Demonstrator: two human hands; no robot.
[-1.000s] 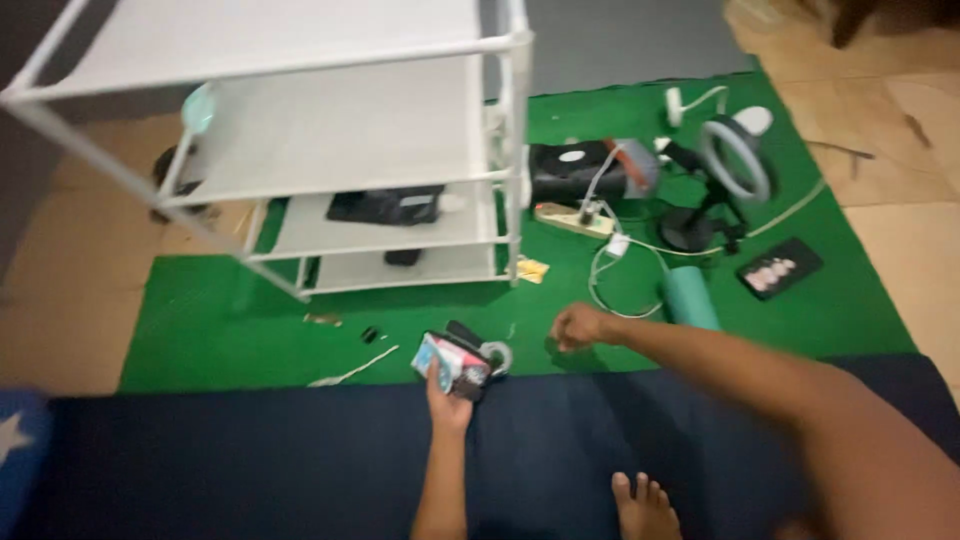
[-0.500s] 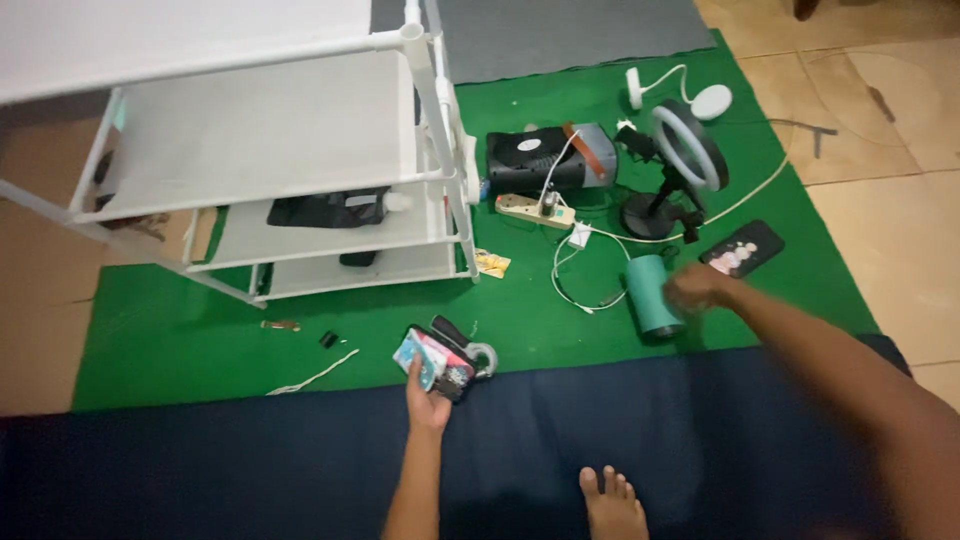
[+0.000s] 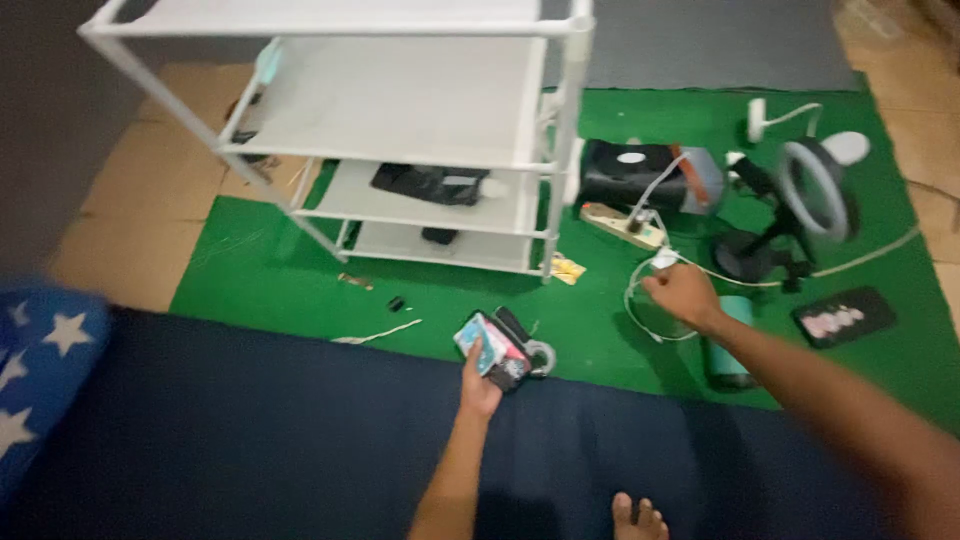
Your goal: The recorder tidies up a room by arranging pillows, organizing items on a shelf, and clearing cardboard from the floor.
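Observation:
My left hand [image 3: 478,385] grips a small bundle of colourful flat packets [image 3: 490,350] at the near edge of the green mat [image 3: 280,280], beside a black gadget and a grey tape roll [image 3: 540,356]. My right hand [image 3: 680,293] reaches out over the mat with its fingers closed around a white plug [image 3: 663,260] at the end of a white cable [image 3: 640,305]. A teal cylinder [image 3: 728,345] lies just right of that hand, partly hidden by my forearm.
A white tiered rack [image 3: 400,130] stands at the mat's back left with dark items on its lower shelves. A power strip [image 3: 625,225], black box [image 3: 630,172], ring light on a stand [image 3: 810,190] and dark phone [image 3: 843,316] lie right. Dark blue cushion [image 3: 250,440] in front.
My right hand swung from near the tape roll out to the teal cylinder, then back left onto the white plug. The left hand kept its packets. The view shifted.

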